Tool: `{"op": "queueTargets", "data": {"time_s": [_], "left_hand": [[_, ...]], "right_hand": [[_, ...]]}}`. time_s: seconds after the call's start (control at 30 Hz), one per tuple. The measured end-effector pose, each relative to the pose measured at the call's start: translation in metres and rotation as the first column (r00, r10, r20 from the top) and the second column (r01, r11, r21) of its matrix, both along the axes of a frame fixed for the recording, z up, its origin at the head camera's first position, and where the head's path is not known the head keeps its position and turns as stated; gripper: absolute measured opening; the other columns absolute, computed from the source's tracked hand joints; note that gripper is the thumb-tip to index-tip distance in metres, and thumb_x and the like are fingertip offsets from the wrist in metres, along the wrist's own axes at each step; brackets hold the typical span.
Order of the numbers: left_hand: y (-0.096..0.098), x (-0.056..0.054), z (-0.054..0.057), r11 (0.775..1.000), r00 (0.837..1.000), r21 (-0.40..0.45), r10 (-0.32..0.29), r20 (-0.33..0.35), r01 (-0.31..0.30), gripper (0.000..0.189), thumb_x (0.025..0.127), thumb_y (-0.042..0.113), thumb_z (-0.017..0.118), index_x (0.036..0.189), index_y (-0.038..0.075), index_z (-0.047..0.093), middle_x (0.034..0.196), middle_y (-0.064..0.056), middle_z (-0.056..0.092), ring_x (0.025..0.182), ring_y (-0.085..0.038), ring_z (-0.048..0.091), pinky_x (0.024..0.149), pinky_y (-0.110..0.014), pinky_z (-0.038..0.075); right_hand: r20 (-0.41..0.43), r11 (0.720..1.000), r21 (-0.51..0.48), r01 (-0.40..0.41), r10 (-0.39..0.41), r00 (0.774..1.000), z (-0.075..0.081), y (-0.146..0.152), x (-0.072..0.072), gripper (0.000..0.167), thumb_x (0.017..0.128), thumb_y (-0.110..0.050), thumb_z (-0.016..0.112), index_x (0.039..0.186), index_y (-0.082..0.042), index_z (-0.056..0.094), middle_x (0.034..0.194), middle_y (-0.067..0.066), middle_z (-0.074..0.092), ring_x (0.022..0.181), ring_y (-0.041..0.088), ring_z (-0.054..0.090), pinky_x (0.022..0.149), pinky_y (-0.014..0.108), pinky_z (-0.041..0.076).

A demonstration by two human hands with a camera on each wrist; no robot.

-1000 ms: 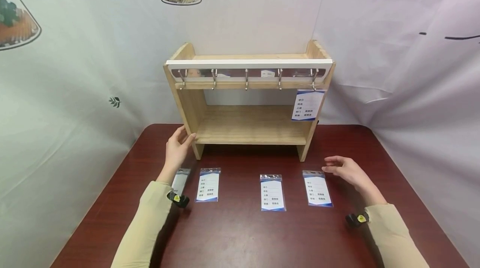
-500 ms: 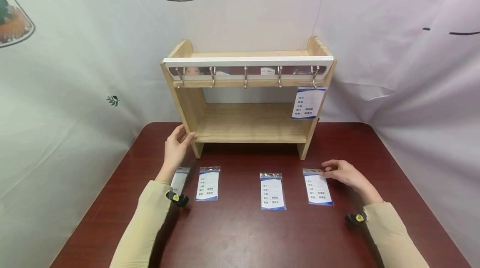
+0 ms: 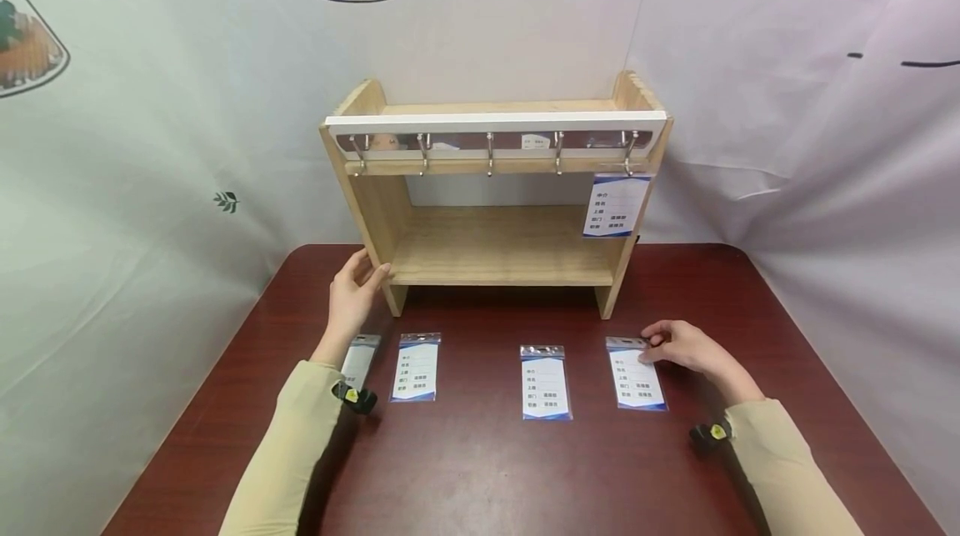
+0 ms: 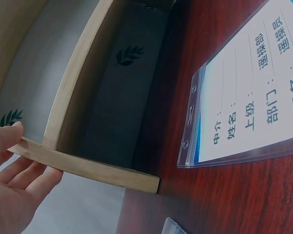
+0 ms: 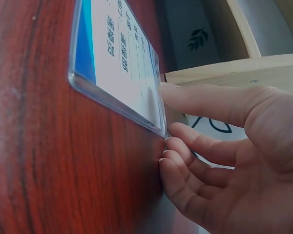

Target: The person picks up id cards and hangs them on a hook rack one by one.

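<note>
My left hand (image 3: 352, 294) grips the left side panel of a wooden shelf (image 3: 502, 269), thumb on the front edge and fingers behind; the left wrist view shows this grip on the panel (image 4: 102, 170). My right hand (image 3: 682, 348) pinches the upper right corner of the rightmost badge holder (image 3: 636, 382), a clear plastic sleeve with a white and blue card. Its thumb overlaps the card, while the fingers are at the edge in the right wrist view. Another badge holder (image 3: 617, 207) hangs from the rightmost hook of the shelf's white rail (image 3: 495, 119).
More badge holders lie in a row before the shelf: one right of middle (image 3: 545, 386), one left (image 3: 415, 368), and one (image 3: 358, 359) partly hidden by the left forearm. Several metal hooks line the rail. White printed cloth (image 3: 150, 144) encloses the dark red table (image 3: 480, 469).
My right hand has moved slightly left and down onto the rightmost badge holder, and its thumb now overlaps the card. My left hand stays on the shelf panel. The head view has shifted slightly.
</note>
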State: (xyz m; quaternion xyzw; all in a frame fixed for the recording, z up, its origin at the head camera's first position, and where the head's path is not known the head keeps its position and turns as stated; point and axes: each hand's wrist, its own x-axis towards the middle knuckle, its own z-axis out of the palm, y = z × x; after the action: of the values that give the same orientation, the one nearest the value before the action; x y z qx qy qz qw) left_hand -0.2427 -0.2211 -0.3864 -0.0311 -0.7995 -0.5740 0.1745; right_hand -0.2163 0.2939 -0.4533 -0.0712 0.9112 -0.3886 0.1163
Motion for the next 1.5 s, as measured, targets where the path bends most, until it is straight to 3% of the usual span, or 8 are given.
{"op": "queueTargets", "data": {"time_s": [0.33,0.77,0.93,1.2,1.5], "left_hand": [[-0.0011,-0.0019,-0.0019,1.000,1.000,0.018,-0.004,0.015,0.003,0.046,0.098,0.007,0.067,0.140,-0.006,0.053,0.134,-0.029,0.059,0.124,-0.038,0.058,0.090,-0.029,0.057],[-0.0005,-0.0010,-0.0004,1.000,1.000,0.006,0.000,-0.001,0.000,0.045,0.098,0.006,0.066,0.139,-0.006,0.053,0.133,-0.030,0.059,0.123,-0.039,0.059,0.090,-0.029,0.057],[-0.0004,-0.0008,-0.0009,1.000,1.000,0.014,-0.001,0.003,0.001,0.045,0.098,0.005,0.066,0.139,-0.006,0.053,0.133,-0.030,0.059,0.123,-0.039,0.059,0.090,-0.032,0.057],[-0.0006,-0.0003,-0.0012,1.000,1.000,0.015,-0.004,0.000,0.004,0.046,0.098,0.006,0.066,0.139,-0.007,0.053,0.133,-0.030,0.059,0.123,-0.039,0.059,0.088,-0.024,0.057],[-0.0008,-0.0008,-0.0013,1.000,1.000,0.014,-0.015,-0.013,0.015,0.045,0.098,0.005,0.066,0.139,-0.007,0.052,0.133,-0.031,0.058,0.123,-0.040,0.058,0.089,-0.029,0.057]], "right_hand": [[0.005,0.999,0.016,-0.036,0.036,0.999,0.0007,-0.0005,-0.0005,0.036,0.075,-0.004,0.084,0.102,0.009,0.063,0.082,0.005,0.053,0.079,0.019,0.049,0.066,0.024,0.041],[-0.030,0.987,0.148,-0.067,0.072,0.997,0.0063,-0.0031,-0.0039,0.033,0.073,-0.009,0.087,0.096,0.002,0.066,0.082,0.004,0.055,0.079,0.018,0.050,0.069,0.031,0.043],[-0.018,0.983,0.160,-0.088,0.092,0.996,0.0069,-0.0025,-0.0042,0.033,0.072,-0.011,0.089,0.093,0.001,0.066,0.082,0.003,0.057,0.078,0.018,0.051,0.069,0.031,0.044],[-0.012,0.983,0.156,-0.102,0.105,0.994,0.0077,-0.0021,-0.0021,0.034,0.072,-0.011,0.089,0.090,0.001,0.063,0.081,0.003,0.057,0.076,0.018,0.051,0.069,0.031,0.045],[-0.029,0.985,0.148,-0.086,0.091,0.995,0.0092,-0.0025,0.0005,0.035,0.071,-0.011,0.088,0.088,0.000,0.060,0.078,0.002,0.055,0.074,0.017,0.050,0.066,0.028,0.042]]}}
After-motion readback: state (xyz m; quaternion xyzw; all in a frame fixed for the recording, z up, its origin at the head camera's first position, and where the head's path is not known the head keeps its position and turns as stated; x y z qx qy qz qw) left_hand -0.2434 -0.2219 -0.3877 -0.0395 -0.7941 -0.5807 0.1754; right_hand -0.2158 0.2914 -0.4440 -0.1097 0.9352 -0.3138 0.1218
